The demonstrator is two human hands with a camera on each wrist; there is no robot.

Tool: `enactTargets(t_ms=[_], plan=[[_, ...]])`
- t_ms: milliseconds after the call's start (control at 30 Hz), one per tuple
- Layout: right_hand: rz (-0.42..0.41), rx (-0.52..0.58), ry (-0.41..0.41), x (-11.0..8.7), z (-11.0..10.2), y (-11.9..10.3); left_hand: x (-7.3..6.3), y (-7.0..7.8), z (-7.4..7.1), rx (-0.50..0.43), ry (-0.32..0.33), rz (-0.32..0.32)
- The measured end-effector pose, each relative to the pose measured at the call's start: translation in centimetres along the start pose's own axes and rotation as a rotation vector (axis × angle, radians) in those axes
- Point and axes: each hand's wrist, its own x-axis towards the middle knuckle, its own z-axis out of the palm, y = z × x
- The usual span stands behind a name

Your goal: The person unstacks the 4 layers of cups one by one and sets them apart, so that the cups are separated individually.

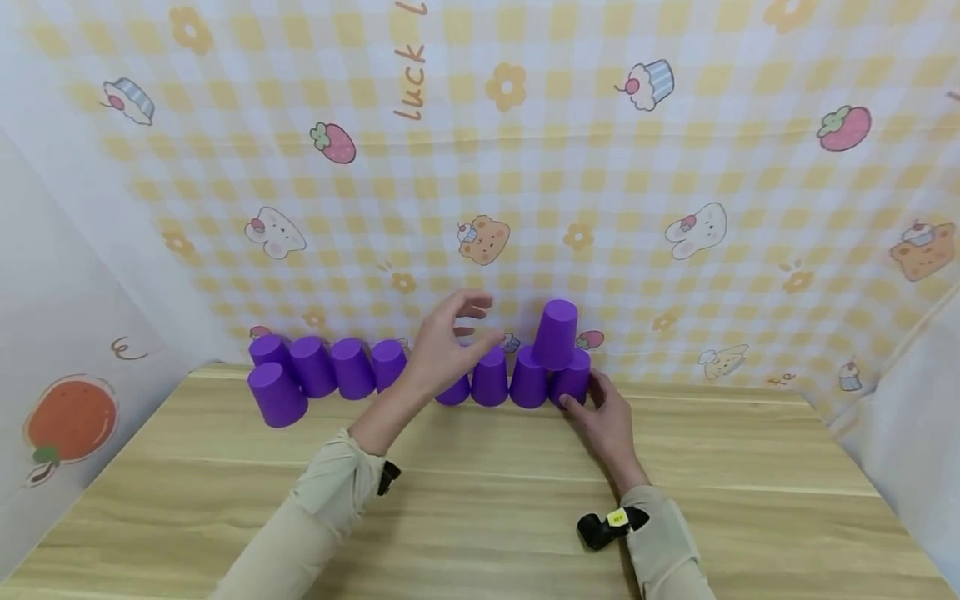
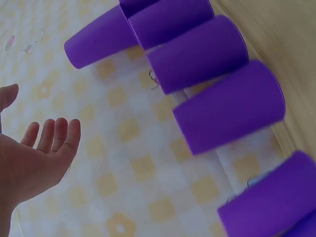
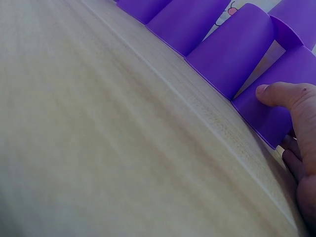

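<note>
1. A row of upside-down purple cups runs along the far edge of the wooden table (image 1: 480, 517), split by a gap into a left group and a right group; the left wrist view shows this gap, which the arm hides from above
2. The right group has four cups side by side, and the upper cup (image 1: 557, 333) sits upside down on the two at its right end, bridging their tops
3. The right hand (image 1: 604, 417) holds the rightmost cup (image 3: 269, 106), the lower one at the end of that row; its thumb lies against the near side and its other fingers bend round the right side, partly hidden behind the cup, so the grip is narrowed to the cup's width
4. The left hand (image 1: 447, 343) hangs in the air on the near side of the row, left of the upper cup and apart from it; its fingers are loosely bent, with a wide space between them and the thumb, and hold nothing
5. The left group has four cups in line, with the front cup (image 1: 277, 396) standing just nearer than the leftmost one; whether those two touch cannot be told
6. Both arms wear pale sleeves (image 1: 318, 517), and a black device (image 1: 613, 527) sits at the right wrist
7. Behind the cups hangs a yellow-and-white checked cloth (image 1: 570, 183) printed with cupcakes, strawberries, flowers and animals
</note>
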Motion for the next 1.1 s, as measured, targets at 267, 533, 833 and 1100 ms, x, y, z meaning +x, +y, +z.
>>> enactTargets(t_ms=[267, 533, 833, 1100], plan=[[0.003, 0.017, 0.005, 0.0, -0.1, 0.1, 0.6, -0.1, 3.0, -0.100, 0.006, -0.074], [-0.019, 0.028, 0.002, 0.0, 0.2, 0.0, 0.9, 0.0, 5.2, -0.099, -0.018, -0.138], [-0.007, 0.027, 0.018, 0.1, 0.2, -0.1, 0.6, -0.9, 7.5, -0.137, 0.037, -0.103], [-0.004, 0.028, 0.027, 0.1, 0.2, -0.2, 1.5, -1.1, 8.8, -0.103, 0.102, -0.111]])
